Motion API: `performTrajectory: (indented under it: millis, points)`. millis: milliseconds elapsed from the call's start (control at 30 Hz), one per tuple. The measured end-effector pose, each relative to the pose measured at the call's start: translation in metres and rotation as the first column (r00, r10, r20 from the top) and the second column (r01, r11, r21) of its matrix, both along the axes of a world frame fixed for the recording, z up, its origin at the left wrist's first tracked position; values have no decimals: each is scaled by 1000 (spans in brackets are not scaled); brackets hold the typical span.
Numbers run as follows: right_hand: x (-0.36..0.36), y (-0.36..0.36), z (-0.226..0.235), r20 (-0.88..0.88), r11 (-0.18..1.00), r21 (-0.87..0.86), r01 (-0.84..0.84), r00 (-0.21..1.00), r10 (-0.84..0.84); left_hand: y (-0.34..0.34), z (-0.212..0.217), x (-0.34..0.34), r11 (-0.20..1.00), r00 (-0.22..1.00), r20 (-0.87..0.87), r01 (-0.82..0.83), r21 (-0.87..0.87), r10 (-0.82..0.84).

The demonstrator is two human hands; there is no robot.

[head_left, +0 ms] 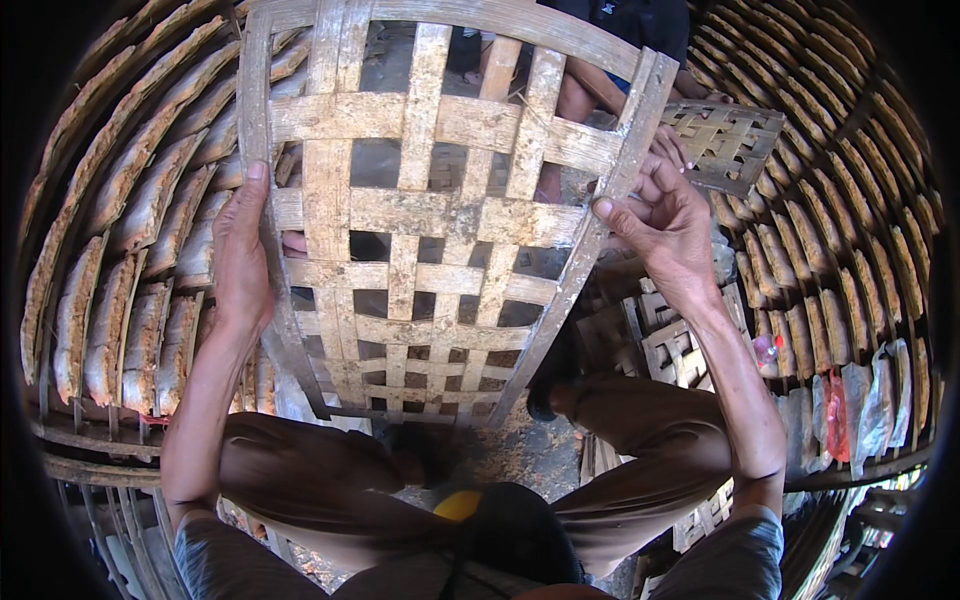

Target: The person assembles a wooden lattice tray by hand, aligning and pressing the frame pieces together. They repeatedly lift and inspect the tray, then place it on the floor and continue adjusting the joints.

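The woven slat panel point(420, 207) is best kept steady before the spread legs point(650, 440), its side rails point(256, 90) pinched evenly by the left hand point(243, 260) and right hand point(675, 235) (thumbs in front).

1 held lattice panel point(465, 215), 2 brown trouser legs point(310, 475)

Laden racks point(100, 472) flank a grey, debris-strewn floor point(528, 452)
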State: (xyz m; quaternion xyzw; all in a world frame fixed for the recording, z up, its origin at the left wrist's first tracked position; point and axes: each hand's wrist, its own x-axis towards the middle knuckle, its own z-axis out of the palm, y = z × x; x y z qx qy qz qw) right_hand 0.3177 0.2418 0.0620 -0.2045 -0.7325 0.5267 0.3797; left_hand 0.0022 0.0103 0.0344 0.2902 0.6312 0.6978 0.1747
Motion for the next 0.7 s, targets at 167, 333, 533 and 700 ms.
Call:
performTrajectory:
  millis: [167,333,533,700]
  points:
    - [8,9,1,58,990,-140,5,998,4,2,1,1,999,1000,1,-5,49,5]
    - [5,0,-2,72,996,-82,18,997,-12,1,5,8,1000,1000,20,19,13,-19]
    - [6,4,-8,73,996,-86,-12,997,18,5,8,12,998,998,51,-37,60,34]
    - [6,1,-2,5,985,-174,1,1000,0,6,5,10,997,1000,22,-16,72,15]
